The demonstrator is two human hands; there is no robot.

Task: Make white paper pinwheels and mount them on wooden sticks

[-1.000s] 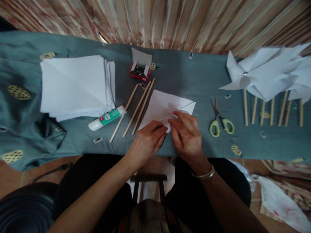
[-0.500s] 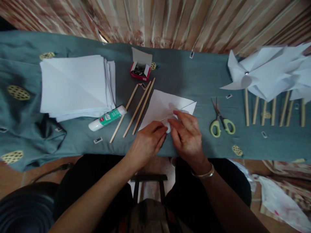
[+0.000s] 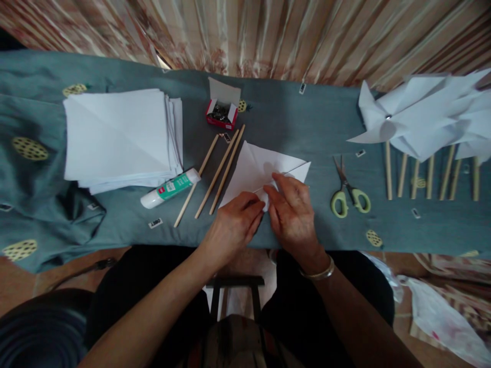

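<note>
A white sheet of paper (image 3: 264,159) with slits running in from its corners lies on the cloth in front of me. My left hand (image 3: 236,217) pinches the near edge of this paper between thumb and fingers. Close beside it, my right hand (image 3: 293,212) is closed at the same near part, its fingers bent over the paper and a small bit of white showing between the two hands. The fingertips partly cover the near corner, so its exact fold is hidden. To the right of my right hand, scissors (image 3: 348,191) with green handles lie slightly open.
Several wooden sticks (image 3: 220,174) and a glue stick (image 3: 171,188) lie to the left, near a stack of white paper (image 3: 117,135). Behind them stands an open red box of metal pins (image 3: 221,113). Several paper pinwheels (image 3: 425,115) on sticks lie at the right.
My right hand has shifted very slightly left over the paper. My left hand keeps its pinch, and the paper has hardly moved.
</note>
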